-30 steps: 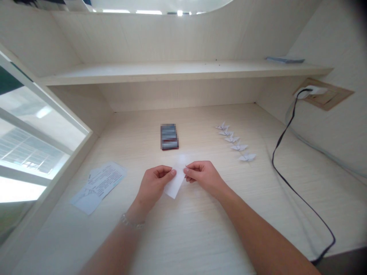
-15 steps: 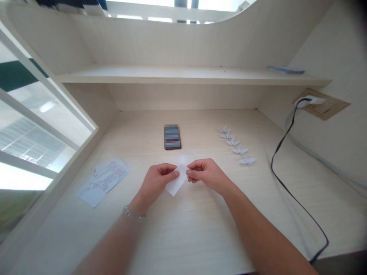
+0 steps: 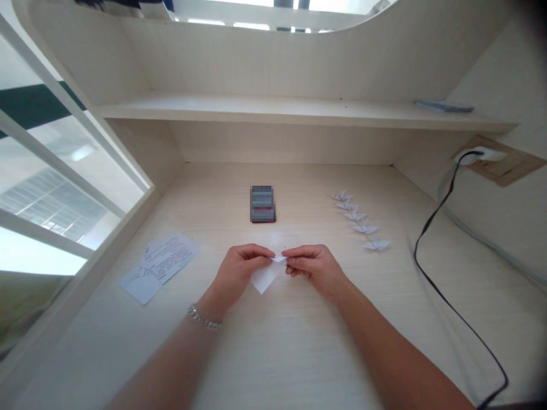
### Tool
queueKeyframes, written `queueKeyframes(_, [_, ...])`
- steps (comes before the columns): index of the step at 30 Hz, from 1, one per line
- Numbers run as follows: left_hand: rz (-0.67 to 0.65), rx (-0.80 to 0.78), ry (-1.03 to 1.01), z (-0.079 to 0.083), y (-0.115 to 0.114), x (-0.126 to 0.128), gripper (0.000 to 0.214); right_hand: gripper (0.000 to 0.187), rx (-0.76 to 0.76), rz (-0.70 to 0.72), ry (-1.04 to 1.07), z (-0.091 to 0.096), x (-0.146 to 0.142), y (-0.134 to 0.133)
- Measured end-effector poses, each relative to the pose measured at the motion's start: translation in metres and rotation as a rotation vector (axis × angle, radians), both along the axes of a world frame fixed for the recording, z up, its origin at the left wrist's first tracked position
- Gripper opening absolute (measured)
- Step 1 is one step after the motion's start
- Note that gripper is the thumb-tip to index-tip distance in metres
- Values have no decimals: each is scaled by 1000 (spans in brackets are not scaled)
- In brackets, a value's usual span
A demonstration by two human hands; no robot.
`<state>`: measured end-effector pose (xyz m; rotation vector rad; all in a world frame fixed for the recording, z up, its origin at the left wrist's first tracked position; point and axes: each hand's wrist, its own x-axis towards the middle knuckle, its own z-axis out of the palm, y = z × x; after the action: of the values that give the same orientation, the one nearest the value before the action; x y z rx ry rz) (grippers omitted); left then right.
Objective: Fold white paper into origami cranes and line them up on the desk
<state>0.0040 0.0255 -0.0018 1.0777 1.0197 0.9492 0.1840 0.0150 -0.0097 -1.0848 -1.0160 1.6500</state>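
A small white paper (image 3: 264, 278) is held just above the pale wooden desk (image 3: 282, 341). My left hand (image 3: 238, 270) pinches its upper left edge with closed fingers. My right hand (image 3: 315, 267) pinches the upper right edge the same way, fingertips nearly meeting those of the left. The paper's lower corner points down toward the desk. A silver bracelet (image 3: 204, 319) sits on my left wrist.
A dark phone (image 3: 262, 203) lies beyond my hands. Several folded white paper cranes (image 3: 361, 221) form a diagonal row at the right. A printed sheet (image 3: 160, 266) lies at the left. A black cable (image 3: 444, 250) runs from the wall socket (image 3: 487, 155). A shelf (image 3: 299, 111) spans above.
The paper has been folded smaller and its top brought down; my fingertips have come closer together. The view has shifted slightly.
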Motion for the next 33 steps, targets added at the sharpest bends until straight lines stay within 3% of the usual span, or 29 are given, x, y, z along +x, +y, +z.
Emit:
queueKeyframes(6, [-36,81,146,7,-1,-1,13,22,24,51,43,7,5,-2])
queueKeyframes(11, [-127,180,294,9,-3,2,15,29,51,66,-114,4,2,-2])
queueKeyframes(18, [-140,139,193,3,-4,4,16,28,100,106,-210,-1,0,-1])
queueKeyframes(33, [-150,94,214,5,-2,2,17,23,107,77,-221,2,1,-1])
